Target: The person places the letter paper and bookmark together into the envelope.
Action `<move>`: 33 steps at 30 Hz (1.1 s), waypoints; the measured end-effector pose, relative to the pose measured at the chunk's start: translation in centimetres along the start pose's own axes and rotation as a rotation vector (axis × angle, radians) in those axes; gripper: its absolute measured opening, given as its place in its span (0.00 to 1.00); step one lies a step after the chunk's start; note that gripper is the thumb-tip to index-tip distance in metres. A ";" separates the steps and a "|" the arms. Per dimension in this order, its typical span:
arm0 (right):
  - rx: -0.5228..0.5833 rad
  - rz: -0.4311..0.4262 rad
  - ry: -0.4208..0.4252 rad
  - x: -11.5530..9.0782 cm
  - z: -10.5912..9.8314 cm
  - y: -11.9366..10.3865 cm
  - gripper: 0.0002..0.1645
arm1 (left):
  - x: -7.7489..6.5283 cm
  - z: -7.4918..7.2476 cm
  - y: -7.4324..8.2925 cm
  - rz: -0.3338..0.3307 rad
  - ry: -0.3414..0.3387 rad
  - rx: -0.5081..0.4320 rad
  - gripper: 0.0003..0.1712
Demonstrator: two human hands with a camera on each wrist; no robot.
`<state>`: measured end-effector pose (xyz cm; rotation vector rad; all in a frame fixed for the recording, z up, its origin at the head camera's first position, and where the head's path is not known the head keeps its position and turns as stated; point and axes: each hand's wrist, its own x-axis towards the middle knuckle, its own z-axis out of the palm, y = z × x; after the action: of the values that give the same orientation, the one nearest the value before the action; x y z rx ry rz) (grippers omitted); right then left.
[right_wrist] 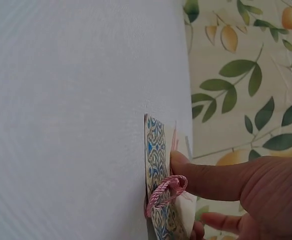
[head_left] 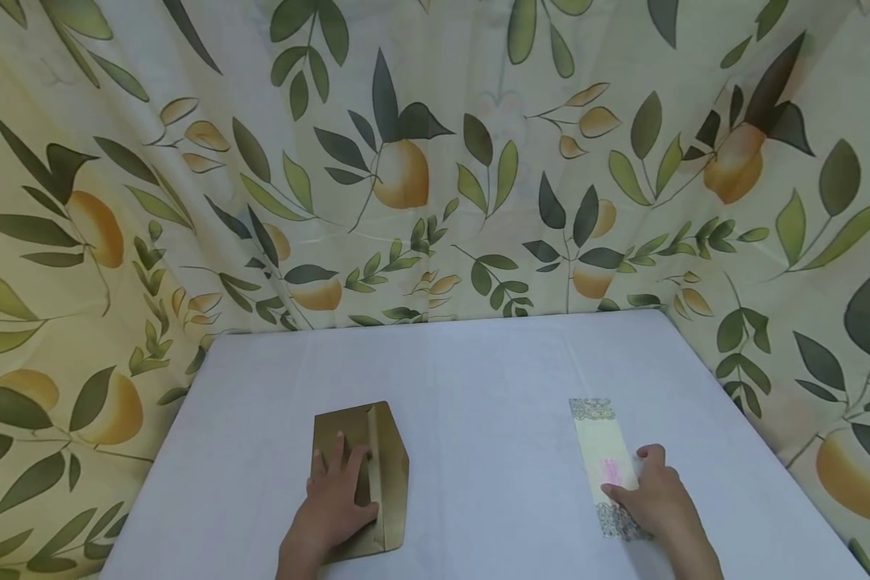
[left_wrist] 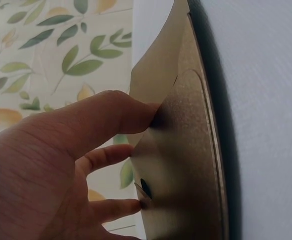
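Here's the left hand [head_left: 337, 499], fingers spread and fairly straight, laid on the gold envelope [head_left: 395, 475], gripping nothing, thumb touching the ridge that runs lengthwise down it! Over to the right hand [head_left: 656, 499], well to the right of the envelope, and it's a pinch: thumb on top of a pale card strip [head_left: 598, 443], fingers at its edge! That strip, also well right of the envelope, wears an ornate band at each end, and a twisted pink cord [right_wrist: 161, 192] loops beside the thumb. Under the envelope lies the white counter [head_left: 493, 387], and beyond the envelope, up goes leafy, fruit-printed fabric [head_left: 478, 266]
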<state>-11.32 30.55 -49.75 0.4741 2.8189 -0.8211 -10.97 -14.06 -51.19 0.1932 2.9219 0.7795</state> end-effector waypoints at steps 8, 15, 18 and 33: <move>0.017 -0.063 -0.071 0.3 0.0 0.5 0.61 | 0.0 0.0 0.1 0.010 0.001 -0.002 0.42; 0.011 -0.077 -0.099 0.0 -0.1 0.2 0.53 | 0.0 0.1 -0.1 -0.005 -0.003 -0.007 0.41; 0.014 -0.076 -0.083 0.0 0.0 0.3 0.54 | 0.0 0.1 -0.1 -0.011 -0.006 0.001 0.42; 0.092 -0.146 0.021 -0.2 0.2 0.8 0.50 | -0.2 -0.4 0.2 -0.024 -0.025 -0.012 0.39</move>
<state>-10.84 31.06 -50.27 0.2942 2.8719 -0.9829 -10.79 -14.08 -50.70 0.1647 2.8902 0.7851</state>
